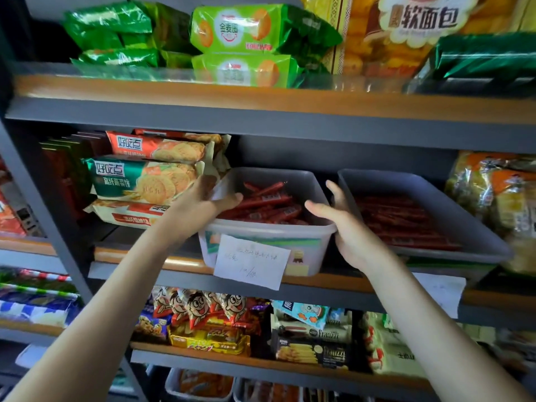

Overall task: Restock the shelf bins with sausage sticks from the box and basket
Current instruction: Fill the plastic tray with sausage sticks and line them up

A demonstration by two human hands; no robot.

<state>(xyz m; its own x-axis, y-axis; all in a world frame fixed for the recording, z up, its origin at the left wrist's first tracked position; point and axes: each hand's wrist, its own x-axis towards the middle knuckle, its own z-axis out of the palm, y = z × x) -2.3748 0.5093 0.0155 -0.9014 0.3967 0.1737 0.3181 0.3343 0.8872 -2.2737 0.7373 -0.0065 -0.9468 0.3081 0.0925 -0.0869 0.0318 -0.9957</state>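
Note:
A translucent plastic bin [290,236] stands on the middle shelf, tilted toward me, with several red sausage sticks [269,204] inside and a handwritten paper label [251,261] on its front. My left hand [203,201] grips the bin's left rim, thumb over the edge. My right hand [345,224] holds the bin's right wall, fingers spread along it. A second grey bin [470,224] with more red sausage sticks [403,224] sits just to the right. No box or basket is in view.
Biscuit packs [145,181] are stacked left of the bin, wrapped buns [499,198] right of the grey bin. The upper shelf edge [261,111] hangs low above the bins. Snack packs [208,320] fill the shelf below.

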